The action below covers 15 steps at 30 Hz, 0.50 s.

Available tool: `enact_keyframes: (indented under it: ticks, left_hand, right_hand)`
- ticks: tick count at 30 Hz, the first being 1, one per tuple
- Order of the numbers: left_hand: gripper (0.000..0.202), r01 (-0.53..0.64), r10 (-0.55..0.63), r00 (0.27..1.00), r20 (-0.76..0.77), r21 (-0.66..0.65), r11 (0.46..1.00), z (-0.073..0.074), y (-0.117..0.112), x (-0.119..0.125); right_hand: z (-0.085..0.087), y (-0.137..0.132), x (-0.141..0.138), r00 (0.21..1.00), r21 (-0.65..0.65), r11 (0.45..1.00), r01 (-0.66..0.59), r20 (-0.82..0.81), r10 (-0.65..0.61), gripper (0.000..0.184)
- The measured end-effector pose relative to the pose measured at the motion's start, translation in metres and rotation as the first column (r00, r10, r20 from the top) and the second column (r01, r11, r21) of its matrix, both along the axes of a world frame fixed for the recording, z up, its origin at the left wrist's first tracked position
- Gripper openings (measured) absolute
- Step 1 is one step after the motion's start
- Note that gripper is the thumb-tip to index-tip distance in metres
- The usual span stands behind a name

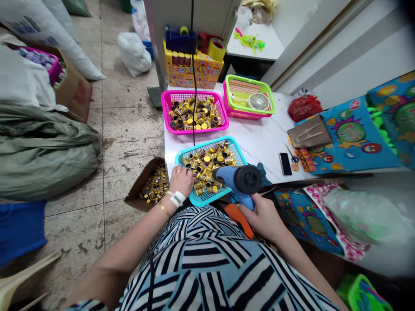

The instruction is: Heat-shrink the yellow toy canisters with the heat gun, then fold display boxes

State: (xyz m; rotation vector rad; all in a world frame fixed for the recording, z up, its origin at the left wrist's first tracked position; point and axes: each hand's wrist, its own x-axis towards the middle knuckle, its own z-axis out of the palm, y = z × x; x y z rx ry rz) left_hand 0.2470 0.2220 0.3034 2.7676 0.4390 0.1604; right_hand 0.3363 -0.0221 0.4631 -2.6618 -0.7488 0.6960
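My right hand is wrapped around the handle of a blue heat gun, whose black vented back end points up toward me. Its nozzle lies over a teal plastic basket full of small yellow cylinders with dark ends. At the basket's left rim is my left hand, its fingers curled in close to the cylinders. What those fingers pinch, if anything, is too small to make out. A white band and a gold bracelet circle my left wrist.
Behind stands a pink basket of similar cylinders; a black cable hangs before it. A green basket holds a small fan. A cardboard box of cylinders is at lower left. A phone lies to the right, near blue printed boxes.
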Motion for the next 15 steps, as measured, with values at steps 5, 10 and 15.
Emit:
enact_keyframes:
  ticks: [5,10,15]
  left_hand:
    - [0.019,0.072,-0.071,0.981,-0.181,0.0,0.997,-0.018,-0.005,0.033]
    - [0.026,0.157,-0.163,0.976,-0.145,-0.051,0.986,-0.011,-0.002,0.026]
    - [0.036,0.324,-0.322,0.946,0.028,-0.071,0.944,-0.009,-0.036,0.045]
  right_hand:
    - [0.009,-0.025,-0.012,0.998,-0.063,0.997,0.055,0.011,-0.054,0.018]
    - [-0.01,-0.027,-0.012,0.968,0.029,0.978,0.208,-0.152,-0.201,0.025]
    - [-0.024,-0.036,0.004,0.934,0.052,0.933,0.356,0.008,-0.357,0.031]
